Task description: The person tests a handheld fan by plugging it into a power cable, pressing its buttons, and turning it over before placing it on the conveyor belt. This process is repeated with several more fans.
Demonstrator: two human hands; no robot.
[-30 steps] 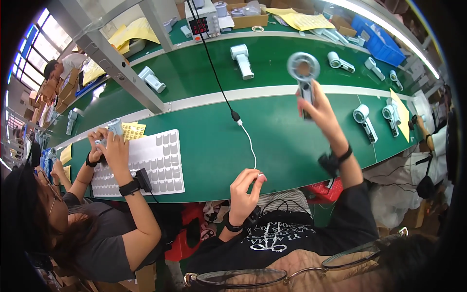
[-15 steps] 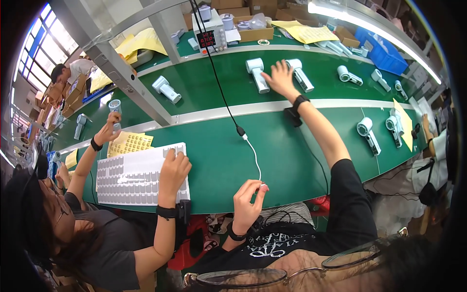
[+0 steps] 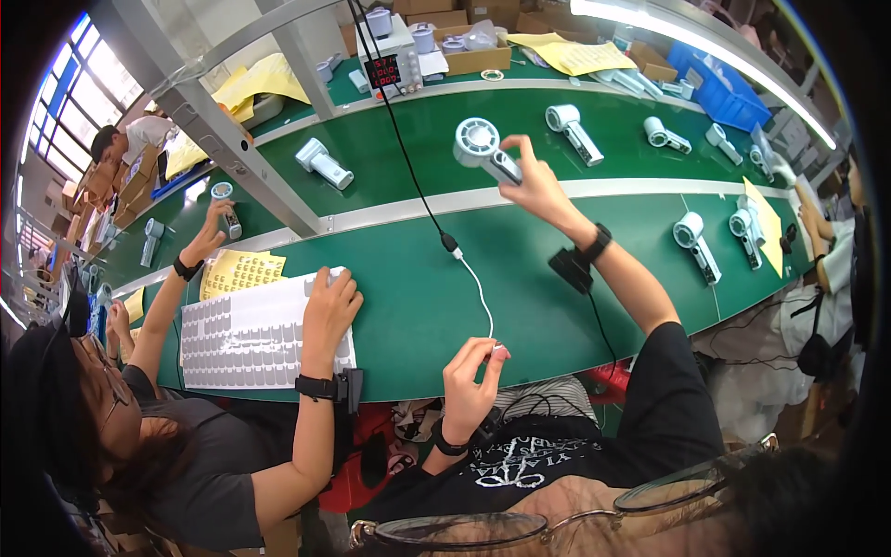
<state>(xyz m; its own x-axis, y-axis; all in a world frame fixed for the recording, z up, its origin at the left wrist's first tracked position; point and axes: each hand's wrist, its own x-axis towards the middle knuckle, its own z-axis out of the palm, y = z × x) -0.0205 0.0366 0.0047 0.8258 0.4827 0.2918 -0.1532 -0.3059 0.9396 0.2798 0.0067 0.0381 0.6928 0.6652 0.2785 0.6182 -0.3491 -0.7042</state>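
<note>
Our right grip (image 3: pixel 540 190) was closed around the handle of a pale blue hand-held fan (image 3: pixel 477 141), thumb below and fingers above; we had its round grille turned toward us, beyond the white cable (image 3: pixel 482 299), though we could not tell whether it touched the surface beneath. With our left grip (image 3: pixel 471 379) we pinched the near end of that white cable between thumb and fingertips, just above the near edge of the green tabletop (image 3: pixel 557 278). A black cord (image 3: pixel 406 139) joined the white cable's far end.

Beyond the white cable and to its right, we had a second fan (image 3: pixel 575 136) lying on the far side of a pale rail (image 3: pixel 640 187). Well to the right of the white cable lay two more fans (image 3: pixel 698 247), one beside a sheet of yellow paper (image 3: pixel 767 223). To the white cable's left, a co-worker's hand (image 3: pixel 331 311) rested on a white board of grey labels (image 3: pixel 269 334). Far beyond it, leftward, stood a box with a red display (image 3: pixel 393 67).
</note>
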